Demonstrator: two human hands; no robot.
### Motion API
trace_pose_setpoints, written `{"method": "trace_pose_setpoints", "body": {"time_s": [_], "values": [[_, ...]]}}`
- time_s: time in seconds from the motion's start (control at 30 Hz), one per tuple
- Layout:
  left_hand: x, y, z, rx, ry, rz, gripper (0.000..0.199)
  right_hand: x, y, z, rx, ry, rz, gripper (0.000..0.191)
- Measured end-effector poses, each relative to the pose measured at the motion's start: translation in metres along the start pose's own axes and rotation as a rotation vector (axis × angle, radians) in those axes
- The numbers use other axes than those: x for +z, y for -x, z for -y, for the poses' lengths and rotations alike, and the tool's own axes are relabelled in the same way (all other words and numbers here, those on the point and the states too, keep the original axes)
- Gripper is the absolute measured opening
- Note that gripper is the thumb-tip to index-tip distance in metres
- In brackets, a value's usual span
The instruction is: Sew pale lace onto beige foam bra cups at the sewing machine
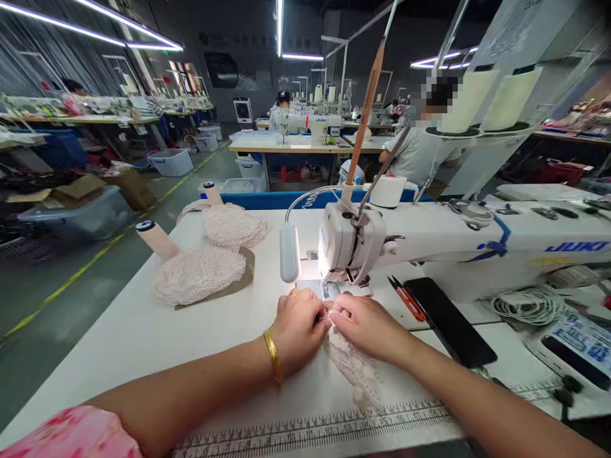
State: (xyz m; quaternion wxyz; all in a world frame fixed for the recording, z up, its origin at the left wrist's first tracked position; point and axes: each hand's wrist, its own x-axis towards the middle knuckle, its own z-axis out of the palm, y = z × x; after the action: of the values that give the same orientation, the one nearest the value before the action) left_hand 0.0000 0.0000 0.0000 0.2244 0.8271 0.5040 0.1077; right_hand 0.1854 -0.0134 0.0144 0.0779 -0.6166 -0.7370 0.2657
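Observation:
A pale pink piece of lace (351,362) hangs from my fingers and trails toward the front edge of the table. My left hand (300,324), with a gold bangle at the wrist, pinches its upper end from the left. From the right, my right hand (365,321) grips the same end, fingers curled together. Both hands meet just in front of the needle area of a white sewing machine (353,245), whose small lamp (289,254) shines there. My fingers hide the lace's very top, so I cannot tell whether it lies under the presser foot.
Two stacks of lace pieces (200,275) lie at the left beside thread cones (157,240). Orange-handled snips (410,302) and a black phone (449,321) rest on the right. A ruler strip (305,436) runs along the front edge. Co-workers sit beyond.

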Motion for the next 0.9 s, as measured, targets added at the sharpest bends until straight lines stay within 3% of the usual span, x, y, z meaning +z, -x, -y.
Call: {"method": "trace_pose_setpoints", "body": {"time_s": [0.1, 0.23, 0.3, 0.4, 0.5, 0.57, 0.63, 0.9], "values": [[0.002, 0.000, 0.005, 0.158, -0.103, -0.187, 0.005, 0.000, -0.009, 0.010, 0.032, 0.052, 0.005, 0.022], [0.008, 0.001, 0.016, 0.481, -0.166, -0.360, 0.022, 0.003, -0.012, 0.008, 0.022, 0.104, -0.038, 0.020], [0.010, 0.001, 0.021, 0.564, -0.155, -0.390, 0.027, 0.007, -0.009, -0.001, -0.017, 0.169, -0.119, 0.018], [0.011, 0.000, 0.025, 0.571, -0.142, -0.398, 0.028, 0.013, 0.001, -0.017, -0.158, 0.349, -0.362, 0.011], [0.011, -0.002, 0.025, 0.573, -0.136, -0.401, 0.027, 0.017, 0.012, -0.024, -0.434, 0.425, -0.546, 0.021], [0.012, -0.003, 0.026, 0.580, -0.135, -0.413, 0.024, 0.020, 0.015, -0.023, -0.595, 0.352, -0.556, 0.026], [0.012, -0.002, 0.027, 0.587, -0.143, -0.419, 0.020, 0.023, 0.014, -0.022, -0.653, 0.271, -0.526, 0.027], [0.006, -0.001, 0.030, 0.622, -0.173, -0.415, 0.016, 0.024, 0.001, -0.036, -0.611, 0.243, -0.467, 0.033]]}}
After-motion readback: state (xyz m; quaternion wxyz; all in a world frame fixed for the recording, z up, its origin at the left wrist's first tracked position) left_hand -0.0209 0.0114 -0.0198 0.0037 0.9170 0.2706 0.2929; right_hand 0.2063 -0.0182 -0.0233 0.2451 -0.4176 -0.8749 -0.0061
